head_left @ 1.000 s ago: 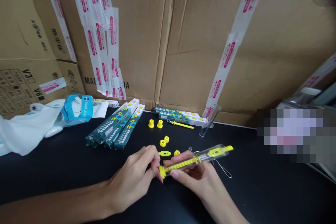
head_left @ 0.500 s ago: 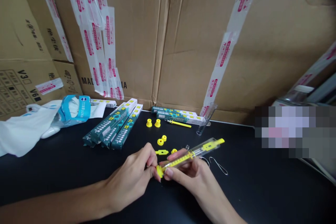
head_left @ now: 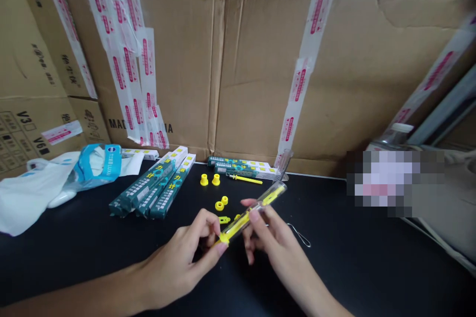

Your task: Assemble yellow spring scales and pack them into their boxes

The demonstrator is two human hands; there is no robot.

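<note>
A tubular spring scale [head_left: 271, 197], clear with yellow parts inside, is held at a slant between my hands. My left hand [head_left: 182, 255] pinches the yellow cap [head_left: 224, 238] at its lower end. My right hand [head_left: 277, 237] grips the clear tube near its middle with thumb and fingers. Just beyond the hands lie a flat yellow tab [head_left: 224, 220] and two small yellow rings [head_left: 219, 205]. A bent wire hook [head_left: 303, 237] lies right of my right hand, partly hidden by it.
Behind are two yellow caps [head_left: 204, 180], a yellow rod with a spring [head_left: 247, 179] and another clear tube [head_left: 284, 163]. Green boxes [head_left: 169, 185] and a blue tissue pack [head_left: 98, 163] sit left. A cardboard wall [head_left: 178, 69] closes the back; a bottle [head_left: 399, 133] stands right.
The yellow tab that stuck out of the tube's far end now sits inside it. My left hand's pinch has moved onto the lower cap, and the right hand has shifted up the tube.
</note>
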